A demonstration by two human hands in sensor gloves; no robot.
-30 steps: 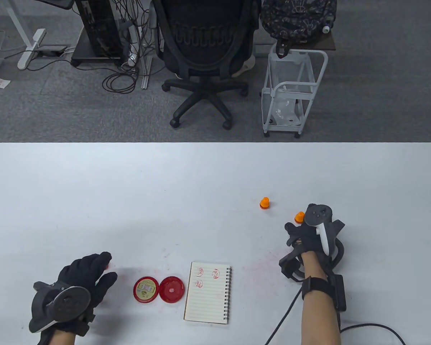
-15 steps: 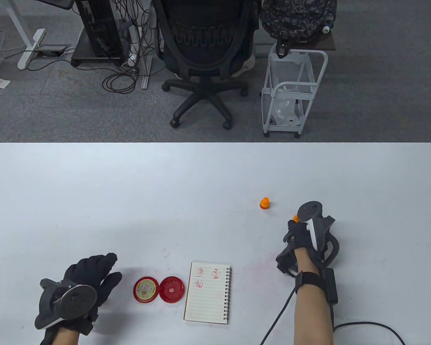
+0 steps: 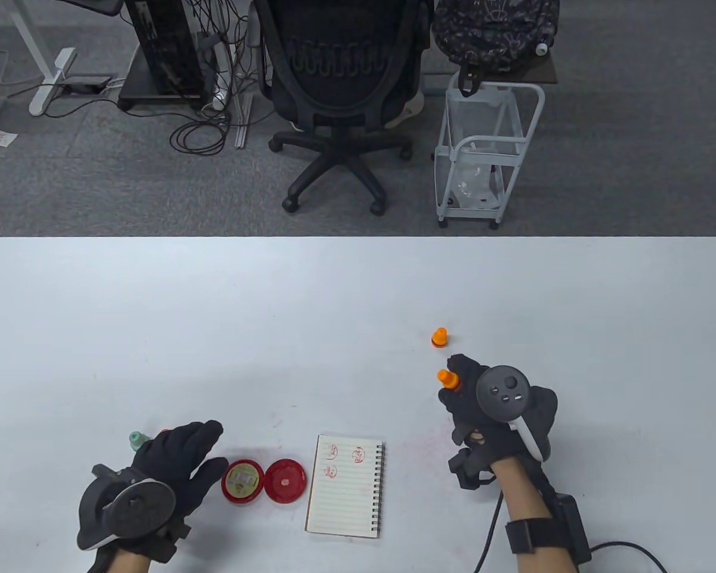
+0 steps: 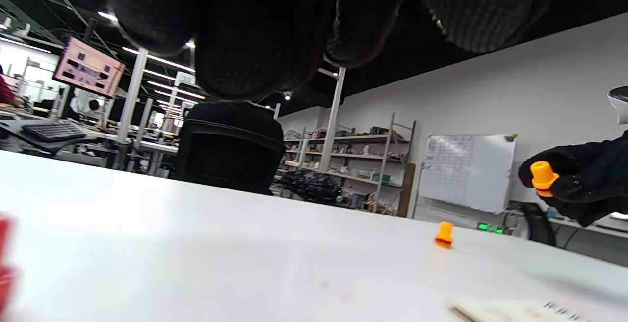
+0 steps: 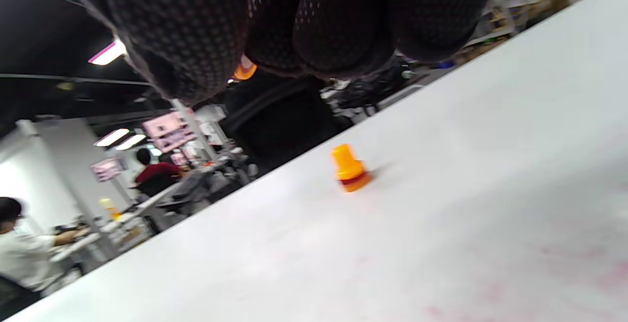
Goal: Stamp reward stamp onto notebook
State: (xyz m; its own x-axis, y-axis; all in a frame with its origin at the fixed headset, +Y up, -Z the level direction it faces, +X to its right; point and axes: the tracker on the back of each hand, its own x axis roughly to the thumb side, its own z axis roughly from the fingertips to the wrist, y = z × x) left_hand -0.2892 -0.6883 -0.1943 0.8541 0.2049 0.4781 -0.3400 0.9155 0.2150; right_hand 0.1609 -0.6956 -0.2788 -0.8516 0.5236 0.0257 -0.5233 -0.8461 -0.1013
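Observation:
My right hand [image 3: 462, 391] grips an orange stamp [image 3: 447, 379] and holds it above the table, right of the notebook; the stamp also shows in the left wrist view [image 4: 542, 177]. A second orange stamp [image 3: 439, 338] stands on the table beyond it, seen too in the right wrist view [image 5: 349, 168]. The lined spiral notebook [image 3: 346, 486] lies open near the front edge with three red stamp marks at its top. My left hand [image 3: 185, 456] is open, fingers spread, its fingertips touching the red ink pad tin [image 3: 242, 480], whose red lid [image 3: 285, 480] lies beside it.
A small green stamp [image 3: 136, 441] stands just left of my left hand. Red ink smudges mark the table [image 3: 334, 298] near the notebook. An office chair [image 3: 340, 101] and a white trolley [image 3: 489, 155] stand beyond the far edge.
My right hand has taken the nearer orange stamp off the table and moved left and toward me with it. My left hand has slid right to the ink pad tin, uncovering the green stamp.

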